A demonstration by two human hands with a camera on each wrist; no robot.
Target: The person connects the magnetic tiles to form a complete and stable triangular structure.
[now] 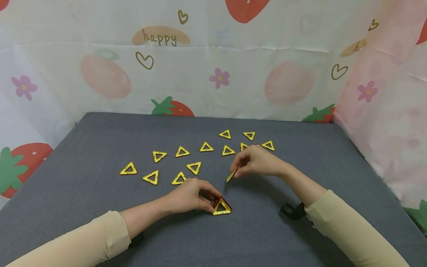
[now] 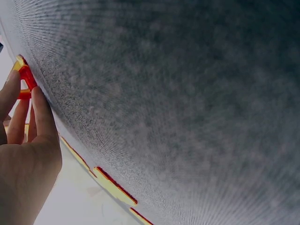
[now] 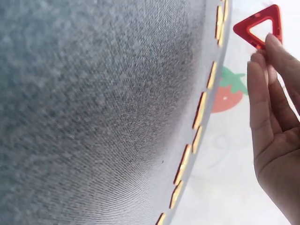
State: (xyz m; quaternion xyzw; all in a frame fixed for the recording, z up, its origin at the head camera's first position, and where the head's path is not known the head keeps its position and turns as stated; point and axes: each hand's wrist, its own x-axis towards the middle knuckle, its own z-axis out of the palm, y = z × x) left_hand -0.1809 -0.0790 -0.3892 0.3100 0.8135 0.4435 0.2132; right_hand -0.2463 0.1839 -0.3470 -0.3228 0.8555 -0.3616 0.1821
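My left hand holds a small structure of triangular magnetic tiles at its left side on the table. One tile faces forward in yellow, with red tile faces behind it. The left wrist view shows the thumb and fingers around the red and yellow edges. Up and to the right, my right hand pinches a single triangular tile between thumb and fingers, raised above the cloth. In the right wrist view this tile shows its red face and open middle.
Several loose yellow triangular tiles lie flat across the middle and back of the dark grey table. One tile is partly hidden behind my right hand. A printed curtain hangs behind and beside the table.
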